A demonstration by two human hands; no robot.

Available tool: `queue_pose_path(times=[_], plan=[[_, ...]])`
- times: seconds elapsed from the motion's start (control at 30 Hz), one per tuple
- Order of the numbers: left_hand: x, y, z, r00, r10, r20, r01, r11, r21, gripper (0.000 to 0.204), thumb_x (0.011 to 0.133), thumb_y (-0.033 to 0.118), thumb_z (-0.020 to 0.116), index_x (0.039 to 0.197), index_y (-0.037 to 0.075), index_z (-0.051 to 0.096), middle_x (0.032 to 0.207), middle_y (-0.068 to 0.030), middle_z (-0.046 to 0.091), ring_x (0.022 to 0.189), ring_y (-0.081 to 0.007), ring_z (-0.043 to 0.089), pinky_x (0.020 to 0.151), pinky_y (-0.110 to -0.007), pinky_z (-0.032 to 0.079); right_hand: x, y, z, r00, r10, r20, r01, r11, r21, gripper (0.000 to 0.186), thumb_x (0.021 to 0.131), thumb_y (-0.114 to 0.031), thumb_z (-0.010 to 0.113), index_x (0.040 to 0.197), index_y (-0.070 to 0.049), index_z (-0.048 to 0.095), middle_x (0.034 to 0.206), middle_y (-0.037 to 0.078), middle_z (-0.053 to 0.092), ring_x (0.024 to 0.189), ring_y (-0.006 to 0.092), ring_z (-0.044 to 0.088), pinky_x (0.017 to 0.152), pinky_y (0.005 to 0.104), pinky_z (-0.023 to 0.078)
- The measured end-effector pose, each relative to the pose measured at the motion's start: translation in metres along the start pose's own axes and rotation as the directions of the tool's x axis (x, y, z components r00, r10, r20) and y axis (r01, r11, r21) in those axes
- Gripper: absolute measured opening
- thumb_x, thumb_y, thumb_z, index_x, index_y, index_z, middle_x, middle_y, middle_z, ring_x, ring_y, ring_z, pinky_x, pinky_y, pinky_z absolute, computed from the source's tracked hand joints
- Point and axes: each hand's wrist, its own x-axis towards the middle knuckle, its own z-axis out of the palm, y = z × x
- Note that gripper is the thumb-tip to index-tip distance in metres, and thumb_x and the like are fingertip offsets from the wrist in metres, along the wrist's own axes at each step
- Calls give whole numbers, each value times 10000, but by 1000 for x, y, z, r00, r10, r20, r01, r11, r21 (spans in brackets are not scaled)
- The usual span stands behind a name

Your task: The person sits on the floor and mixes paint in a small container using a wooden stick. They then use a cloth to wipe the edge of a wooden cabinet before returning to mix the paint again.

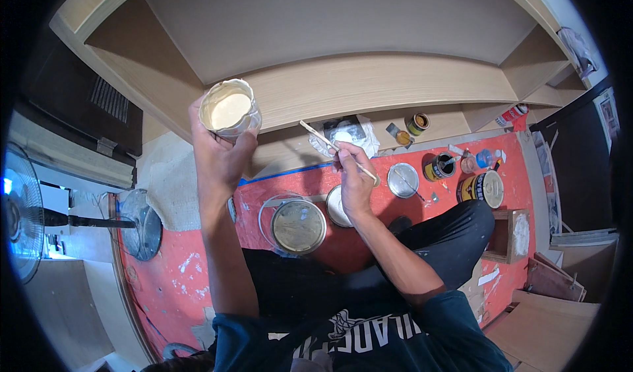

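Red floor covering, spattered with white, lies under a seated person facing a pale wooden cabinet. The landmark is a large round tin on the covering, before the person's knees, its inside coated a dull cream. Above and left of it, the left hand has its fingers wrapped around a small cup filled with cream-coloured paste, raised in front of the cabinet's lower edge. Up and right of the tin, the right hand pinches a thin pale stick, fingers closed on it. Further right sit a loose lid, an open dark can and a yellow-and-black can. Left of the tin stands a fan's base.
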Motion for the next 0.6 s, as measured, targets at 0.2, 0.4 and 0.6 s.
queue_pose_path(times=[0.2,0.4,0.6], plan=[[0,0,-2,1000,-1,-2,1,999,35,631,802,-21,689,1371,-9,416,1252,-132,595,1164,-192,638,1023,-326,522,0,2,4,1000,-3,6,3,1000,21,205,1057,-102,582,1191,29,667,1016,105,729,793,106,573,717,261,493],[0,-1,-3,1000,5,1,-5,1000,27,627,795,-15,692,1364,-7,427,1247,-134,601,1172,-194,637,1025,-328,520,2,2,3,1000,16,-18,-16,1000,-3,229,1062,-142,597,1204,23,668,1033,104,744,789,96,574,719,249,490],[-1,-2,-3,1000,27,13,-27,1000,5,647,788,49,675,1378,-17,417,1237,-136,596,1152,-195,632,1024,-329,517,0,3,4,1000,16,13,-15,999,-43,252,1059,-172,611,1212,19,669,1029,99,745,785,93,572,718,248,490]])
